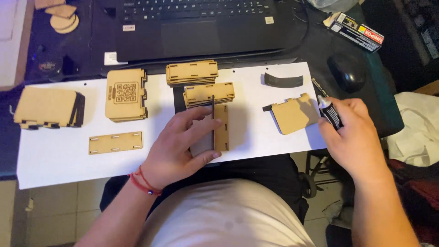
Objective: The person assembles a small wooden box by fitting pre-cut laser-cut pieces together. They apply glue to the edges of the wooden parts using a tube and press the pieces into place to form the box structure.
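From the head camera, the left hand is clamped on a small rectangular wooden panel, thumb below and fingers spread across its face, holding it just above the white paper sheet at the table's near edge. The panel's long axis runs away from the person, and a thin dark strip stands along it — upright on its edge, as far as the view tells.

The right hand is closed around a black glue tube whose nozzle points up and to the left, toward the panel. The panel lies to the left of this hand, well apart, with a rounded wooden piece lying between them on the paper.

Farther back sit two stacks of slotted wooden panels, an engraved wooden stack and a curved dark strip. A slotted wooden strip lies left of the held panel — nearer the left hand. A laptop and a mouse sit beyond the paper.
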